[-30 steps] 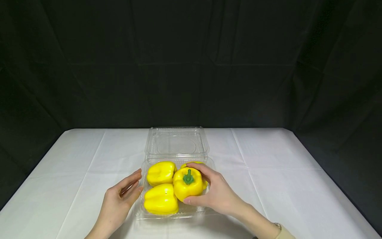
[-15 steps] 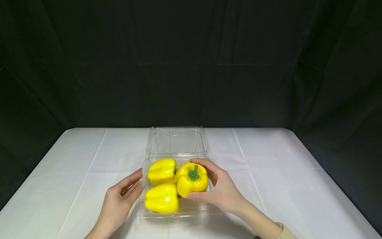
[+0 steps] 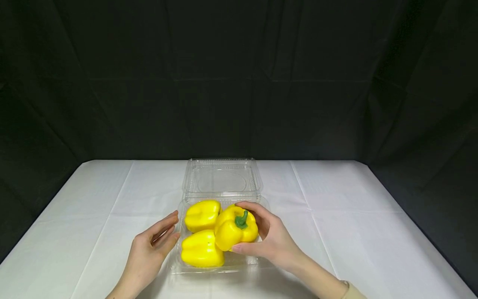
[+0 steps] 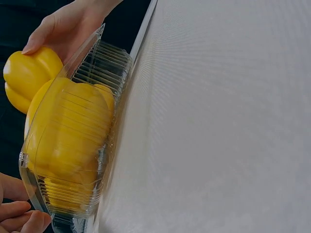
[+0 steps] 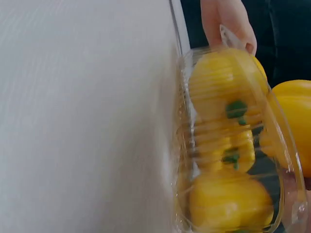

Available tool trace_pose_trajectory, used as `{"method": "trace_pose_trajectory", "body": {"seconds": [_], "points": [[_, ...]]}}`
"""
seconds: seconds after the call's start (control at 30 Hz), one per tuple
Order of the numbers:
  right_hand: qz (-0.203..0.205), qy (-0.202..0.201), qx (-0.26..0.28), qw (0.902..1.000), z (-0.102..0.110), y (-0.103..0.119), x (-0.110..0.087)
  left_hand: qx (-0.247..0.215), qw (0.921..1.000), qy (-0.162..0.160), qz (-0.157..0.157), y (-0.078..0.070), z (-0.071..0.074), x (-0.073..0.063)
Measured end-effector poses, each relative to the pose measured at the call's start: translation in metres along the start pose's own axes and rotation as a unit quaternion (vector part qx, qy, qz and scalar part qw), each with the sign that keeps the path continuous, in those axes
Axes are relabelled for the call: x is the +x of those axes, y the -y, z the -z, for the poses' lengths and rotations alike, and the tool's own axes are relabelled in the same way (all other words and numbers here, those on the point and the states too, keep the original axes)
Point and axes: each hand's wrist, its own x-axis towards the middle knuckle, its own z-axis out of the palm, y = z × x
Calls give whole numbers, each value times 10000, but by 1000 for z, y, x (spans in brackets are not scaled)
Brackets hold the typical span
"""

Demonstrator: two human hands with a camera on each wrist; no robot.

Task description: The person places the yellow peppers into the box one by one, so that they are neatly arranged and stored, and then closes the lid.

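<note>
My right hand (image 3: 274, 245) holds a yellow bell pepper (image 3: 235, 230) between thumb and fingers, its green stem tilted up and rightward. It is raised over the right half of a clear plastic clamshell container (image 3: 239, 269). Two more yellow peppers lie on their sides in the left half, one at the back (image 3: 202, 216) and one at the front (image 3: 202, 248). The right wrist view shows another pepper (image 5: 228, 201) through the container's wall; in the head view the held one mostly hides it. My left hand (image 3: 149, 249) is at the container's left rim, fingers relaxed, perhaps touching it.
The container's transparent lid (image 3: 222, 180) lies folded back, behind the base. A white cloth covers the table (image 3: 354, 232), and dark curtains (image 3: 239, 83) stand behind it and along both sides.
The held pepper first moved a little back and right, then returned left and lower, its stem tipping further right. My left hand has barely moved.
</note>
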Motion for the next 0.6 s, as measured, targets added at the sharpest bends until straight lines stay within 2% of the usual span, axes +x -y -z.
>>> {"method": "trace_pose_trajectory", "body": {"seconds": [0.37,0.6], "points": [[-40,365,-912,9952,8,2,0,56,10000,17,62,-1,1,0],[207,523,-1472,9875,11,3,-1,48,10000,-9,0,-1,1,0]]}}
